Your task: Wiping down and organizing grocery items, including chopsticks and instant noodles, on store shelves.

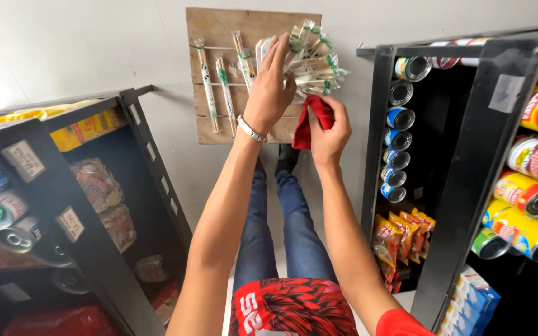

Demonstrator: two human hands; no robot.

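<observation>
The left hand [273,78] gripped a bundle of wrapped chopsticks [311,55], and the right hand [329,132] was closed on a red cloth [310,119] just below. A few chopsticks hung on the wooden board [219,25]; wiping seemed partly done.

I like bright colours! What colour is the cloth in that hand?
Red. The cloth is bunched in the right hand, seen best in the head view.

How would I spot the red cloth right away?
Find the wooden board on the wall between the two dark shelves. Just below its hanging chopstick packets, the right hand grips a red cloth, the only soft, plain red item there.
</observation>
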